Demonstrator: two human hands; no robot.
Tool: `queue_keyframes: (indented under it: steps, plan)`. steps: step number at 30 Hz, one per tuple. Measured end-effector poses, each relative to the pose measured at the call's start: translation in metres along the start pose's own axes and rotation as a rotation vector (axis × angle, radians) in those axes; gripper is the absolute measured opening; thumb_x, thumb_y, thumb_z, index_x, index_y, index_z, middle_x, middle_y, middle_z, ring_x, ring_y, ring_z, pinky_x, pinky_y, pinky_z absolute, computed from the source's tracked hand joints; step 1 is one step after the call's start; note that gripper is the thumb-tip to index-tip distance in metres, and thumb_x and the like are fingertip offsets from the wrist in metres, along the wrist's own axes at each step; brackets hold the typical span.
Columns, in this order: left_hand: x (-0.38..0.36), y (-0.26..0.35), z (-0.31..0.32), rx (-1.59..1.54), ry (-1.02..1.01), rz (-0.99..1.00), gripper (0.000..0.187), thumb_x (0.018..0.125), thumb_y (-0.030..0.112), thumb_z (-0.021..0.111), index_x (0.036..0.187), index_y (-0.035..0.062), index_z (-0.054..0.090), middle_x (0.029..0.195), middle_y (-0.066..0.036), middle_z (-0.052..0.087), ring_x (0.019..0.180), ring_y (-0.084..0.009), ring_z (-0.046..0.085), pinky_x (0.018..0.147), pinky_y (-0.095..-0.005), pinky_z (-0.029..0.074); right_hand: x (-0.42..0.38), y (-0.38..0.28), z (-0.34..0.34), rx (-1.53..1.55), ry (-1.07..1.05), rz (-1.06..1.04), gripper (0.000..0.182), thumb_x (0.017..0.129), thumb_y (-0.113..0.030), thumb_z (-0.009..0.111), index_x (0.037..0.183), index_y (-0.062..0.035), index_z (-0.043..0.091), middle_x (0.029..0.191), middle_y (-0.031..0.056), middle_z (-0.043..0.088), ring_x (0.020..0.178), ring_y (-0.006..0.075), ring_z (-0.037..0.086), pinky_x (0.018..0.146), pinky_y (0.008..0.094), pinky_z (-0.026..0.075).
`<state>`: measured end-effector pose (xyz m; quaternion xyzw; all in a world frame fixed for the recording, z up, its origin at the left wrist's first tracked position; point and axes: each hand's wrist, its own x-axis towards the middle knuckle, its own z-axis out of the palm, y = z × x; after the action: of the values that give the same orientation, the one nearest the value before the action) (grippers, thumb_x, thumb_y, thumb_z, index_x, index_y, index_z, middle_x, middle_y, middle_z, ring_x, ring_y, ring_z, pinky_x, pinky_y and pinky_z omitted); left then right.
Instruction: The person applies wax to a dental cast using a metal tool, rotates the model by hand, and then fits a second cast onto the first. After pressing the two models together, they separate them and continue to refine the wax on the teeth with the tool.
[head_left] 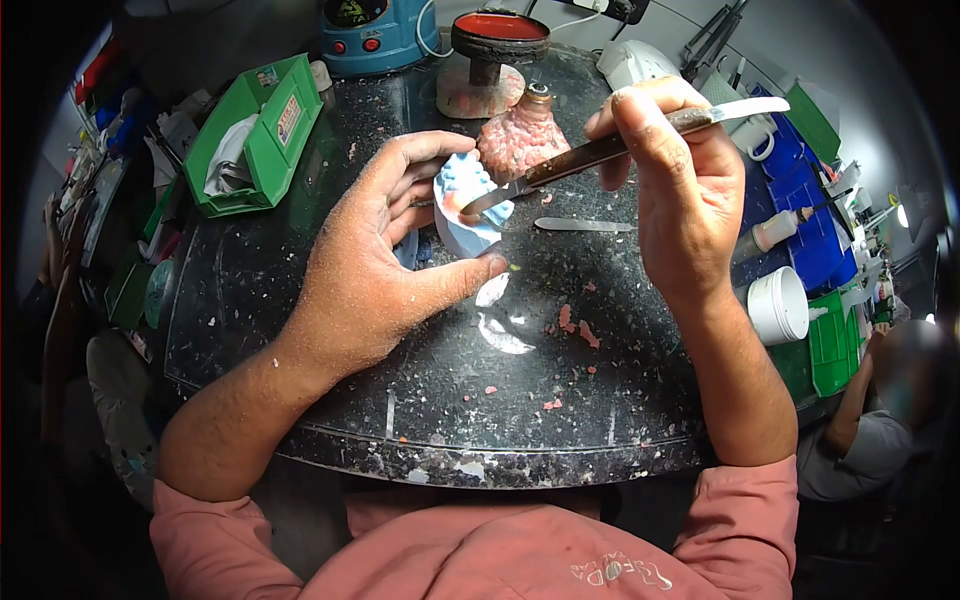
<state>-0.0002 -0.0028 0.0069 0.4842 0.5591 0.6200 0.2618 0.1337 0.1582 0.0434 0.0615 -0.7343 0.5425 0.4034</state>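
Black counter, specked with white flecks and pink scraps. Left hand curled round a pale-blue dental cast — fingers one side, thumb below — near a pink-crusted bottle. Right hand pinches a dark-handled spatula, blade tip at the cast's reddish patch. Green bin stands far left.

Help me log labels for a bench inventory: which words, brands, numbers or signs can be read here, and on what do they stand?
"TAI": on the blue machine; possibly only part of a word.
Green bin: red-and-white label, too small to read.
Pink shirt: white lettering, too unclear to quote.
Knife and dental model: no text I can make out.
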Motion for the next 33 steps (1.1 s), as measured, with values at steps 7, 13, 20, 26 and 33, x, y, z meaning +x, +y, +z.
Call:
queue_keyframes:
  steps: [7, 13, 20, 26, 33]
  plan:
    - [0.0, -0.001, 0.0, 0.011, -0.004, 0.026, 0.075, 0.066, 0.0, 0.08, 0.13, 0.0036, 0.041, 0.125, -0.013, 0.049, 0.119, -0.0186, 0.049, 0.106, -0.0329, 0.037, -0.001, -0.002, 0.001, -0.031, -0.013, -0.066, 0.016, 0.095, -0.015, 0.054, 0.092, -0.0007, 0.06, 0.086, 0.0084, 0.063, 0.067, 0.0116, 0.056, 0.06, 0.0232, 0.045]
    - [0.001, -0.003, 0.0, -0.015, -0.008, 0.069, 0.076, 0.066, -0.003, 0.079, 0.131, 0.0029, 0.04, 0.127, -0.014, 0.047, 0.12, -0.019, 0.049, 0.107, -0.0332, 0.037, 0.0, -0.002, -0.002, 0.002, -0.049, -0.039, 0.015, 0.095, -0.013, 0.053, 0.091, 0.0, 0.06, 0.085, 0.0088, 0.062, 0.068, 0.0119, 0.056, 0.06, 0.0237, 0.046]
    - [0.0, -0.002, 0.0, -0.023, -0.006, 0.08, 0.077, 0.067, -0.004, 0.076, 0.132, 0.0021, 0.036, 0.131, -0.017, 0.045, 0.125, -0.0212, 0.045, 0.108, -0.0347, 0.036, 0.003, -0.002, -0.009, -0.088, 0.032, -0.051, 0.018, 0.095, -0.016, 0.051, 0.09, -0.001, 0.059, 0.082, 0.0084, 0.062, 0.068, 0.0114, 0.055, 0.06, 0.0209, 0.041]
    - [0.003, -0.005, -0.002, -0.317, -0.087, 0.181, 0.074, 0.071, -0.01, 0.063, 0.134, 0.0015, 0.028, 0.14, -0.025, 0.037, 0.132, -0.0264, 0.039, 0.114, -0.0401, 0.025, 0.004, -0.024, -0.032, -0.671, -0.299, 0.502, 0.033, 0.091, -0.03, 0.059, 0.074, -0.0016, 0.059, 0.06, 0.0044, 0.053, 0.057, 0.0116, 0.048, 0.054, 0.0298, 0.039]
    - [0.003, -0.006, 0.003, -0.235, -0.2, 0.406, 0.075, 0.069, -0.011, 0.057, 0.135, 0.0024, 0.024, 0.142, -0.027, 0.033, 0.135, -0.028, 0.035, 0.113, -0.0419, 0.025, -0.03, -0.009, -0.032, -1.116, -0.522, 0.456, 0.032, 0.087, -0.032, 0.062, 0.093, -0.0015, 0.06, 0.078, 0.0186, 0.063, 0.077, 0.0351, 0.063, 0.07, 0.0449, 0.049]
